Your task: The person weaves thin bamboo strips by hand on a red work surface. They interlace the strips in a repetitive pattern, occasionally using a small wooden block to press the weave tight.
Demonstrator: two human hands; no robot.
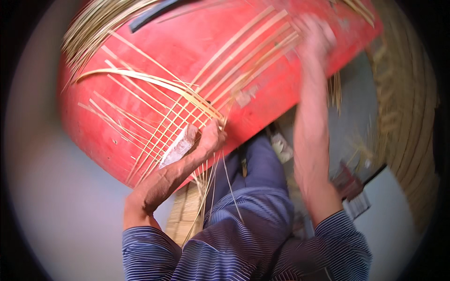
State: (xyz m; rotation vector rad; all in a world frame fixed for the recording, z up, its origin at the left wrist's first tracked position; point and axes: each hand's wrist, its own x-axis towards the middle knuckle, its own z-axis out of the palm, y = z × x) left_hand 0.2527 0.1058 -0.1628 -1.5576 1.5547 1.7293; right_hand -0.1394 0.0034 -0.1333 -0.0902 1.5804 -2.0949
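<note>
A woven grid of pale bamboo strips (180, 119) lies on the red tabletop, long loose ends fanning out from it. Across its far side runs a wider curved bamboo strip (140, 75). My left hand (211, 139) is closed at the grid's near right corner, its fingers pinching the right end of that curved strip. Beside this hand, a whitish stone-like block (176, 149) rests on the weave, partly covered by my forearm. At the upper right, my right hand (314, 40) is smeared by motion near the far ends of several strips (258, 44); its fingers cannot be made out.
The red table (110, 157) has a rounded edge on the left. A thick bundle of thin strips (98, 30) lies at the far left, next to a dark flat bar (157, 14). More strips (199, 185) hang over the near edge towards my lap. Curved slatted wickerwork (403, 103) stands at right.
</note>
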